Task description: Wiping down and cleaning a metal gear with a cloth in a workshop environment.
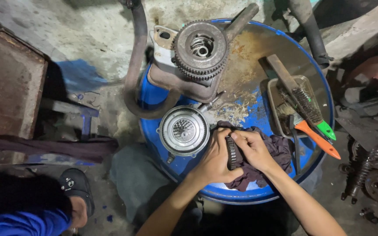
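Both hands meet over the near edge of a blue drum (316,78) that serves as the bench. The left hand (215,157) is curled shut around a dark toothed ring (231,152), held on edge, and the right hand (253,148) pinches the same ring from the other side through a dark rag (281,150) that lies bunched under and beside it. How much of the ring the rag covers is hard to tell.

Just left of the hands sits a round silver housing (183,130) with a ribbed middle. Farther back stands a rusty gear assembly (201,49) with two rows of teeth. To the right, a shallow tray (273,94) holds a wire brush (305,102) and an orange-handled tool (318,140).
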